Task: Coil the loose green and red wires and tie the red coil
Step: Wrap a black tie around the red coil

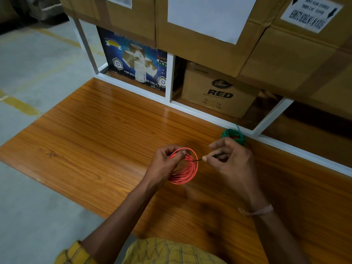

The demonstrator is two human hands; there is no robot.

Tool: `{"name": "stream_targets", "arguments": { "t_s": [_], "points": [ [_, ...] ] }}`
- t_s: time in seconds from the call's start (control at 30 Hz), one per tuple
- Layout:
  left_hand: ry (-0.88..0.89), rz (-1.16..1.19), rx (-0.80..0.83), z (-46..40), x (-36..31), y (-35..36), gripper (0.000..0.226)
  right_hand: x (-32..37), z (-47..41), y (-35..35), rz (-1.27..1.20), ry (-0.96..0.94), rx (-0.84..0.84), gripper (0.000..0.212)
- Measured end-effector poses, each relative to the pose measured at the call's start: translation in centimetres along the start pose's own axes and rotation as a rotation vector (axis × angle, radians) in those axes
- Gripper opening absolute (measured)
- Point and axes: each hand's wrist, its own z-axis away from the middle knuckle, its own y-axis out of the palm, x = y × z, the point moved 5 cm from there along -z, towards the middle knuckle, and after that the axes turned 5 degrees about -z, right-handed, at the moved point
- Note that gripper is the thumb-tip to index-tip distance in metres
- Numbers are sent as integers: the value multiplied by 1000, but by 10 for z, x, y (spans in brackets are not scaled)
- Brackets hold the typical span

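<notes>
The red wire coil [187, 173] is a round bundle of several loops, held just above the wooden table [95, 130]. My left hand [167, 162] grips its upper left side, fingers through the loops. My right hand [230, 159] pinches a thin dark tie [199, 160] that runs from the coil's right edge to my fingertips. The green wire coil [233, 135] lies wound on the table just behind my right hand, near the white shelf frame, with one loose end sticking up.
A white metal shelf frame [209, 116] borders the table's far edge. It holds a blue adhesive-tape box [133, 60], a brown "RED" carton [219, 92] and large cardboard boxes [285, 54] above. Grey concrete floor [38, 63] with yellow lines lies left.
</notes>
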Motion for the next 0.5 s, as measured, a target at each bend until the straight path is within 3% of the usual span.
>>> {"name": "stream_targets", "arguments": {
  "t_s": [0.2,0.4,0.5],
  "points": [
    [95,-1,88,9,-12,5,20,-8,-7,1,-406,73,-140,33],
    [90,-16,66,12,-13,4,17,-5,1,7,-273,-68,-127,21],
    [77,-5,58,13,-16,5,17,-4,6,10,-230,-123,-165,25]
  ]
}}
